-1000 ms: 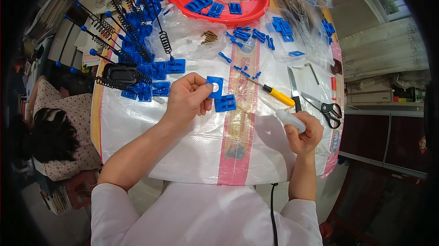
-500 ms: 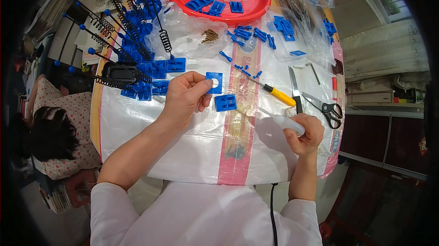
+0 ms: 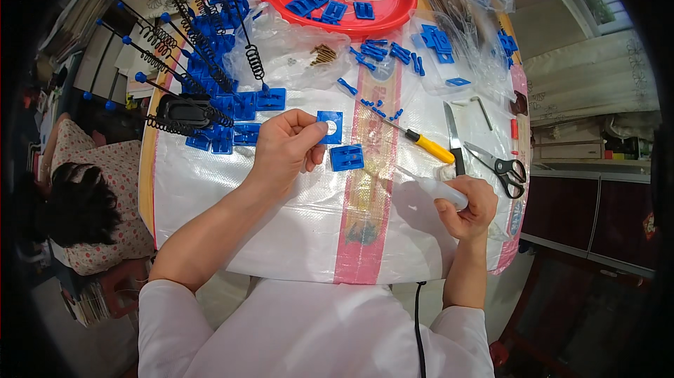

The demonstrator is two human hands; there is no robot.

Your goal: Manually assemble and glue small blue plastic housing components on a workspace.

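Between thumb and fingers, my left hand [image 3: 284, 141] pinches a square blue plastic plate [image 3: 331, 120] with a round white patch or hole in it. Just below that plate lies a blue plastic base [image 3: 347, 157] with raised ribs, on the white woven sheet [image 3: 281, 241]. My right hand [image 3: 469, 207] is wrapped round a translucent squeeze bottle [image 3: 441, 190], whose thin nozzle points left toward the ribbed base. Nearest to that bottle are a yellow-handled screwdriver [image 3: 432, 149], a knife [image 3: 453, 136] and black-handled scissors [image 3: 507, 171].
A red basin [image 3: 265, 0] with blue parts stands at the back. Brass screws [image 3: 323, 54] lie on clear plastic, with small blue pieces [image 3: 401, 53] beside them. Black springs on rods [image 3: 253, 64] rise from blue bases at the left. A hex key [image 3: 482, 113] lies right. Another person [image 3: 81, 202] is at far left.
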